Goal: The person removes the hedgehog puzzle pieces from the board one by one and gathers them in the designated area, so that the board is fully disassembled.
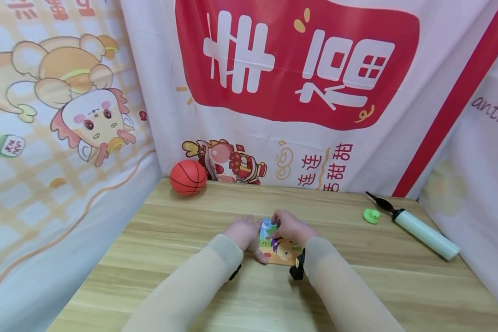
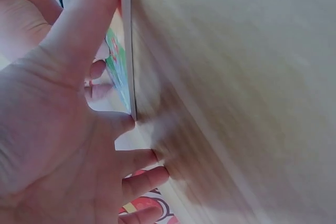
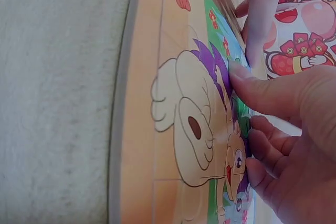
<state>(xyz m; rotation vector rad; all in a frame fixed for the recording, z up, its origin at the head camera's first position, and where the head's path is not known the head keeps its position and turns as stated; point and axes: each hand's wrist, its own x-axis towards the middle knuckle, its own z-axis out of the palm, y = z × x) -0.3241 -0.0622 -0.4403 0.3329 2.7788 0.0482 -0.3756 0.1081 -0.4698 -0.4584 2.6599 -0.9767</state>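
A thin jigsaw puzzle (image 1: 288,253) with a cartoon animal in a purple garment lies on the wooden table; seams between its pieces show in the right wrist view. My left hand (image 1: 244,234) borders its left side, fingers extended onto the table and thumb along the edge. In the left wrist view, the index fingertip (image 2: 125,123) meets the board's corner. Over the upper part of the picture, my right hand (image 1: 291,227) pinches a greenish puzzle piece (image 3: 244,124) between thumb and bent fingers, close against the board. The hand covers most of that piece.
A red toy basketball (image 1: 188,177) sits at the table's back left corner. On the right are a green toy duck (image 1: 371,216) and a pale hand pump (image 1: 427,234) with a black nozzle. Printed cloth (image 1: 157,78) hangs behind and beside the wooden table (image 1: 149,249).
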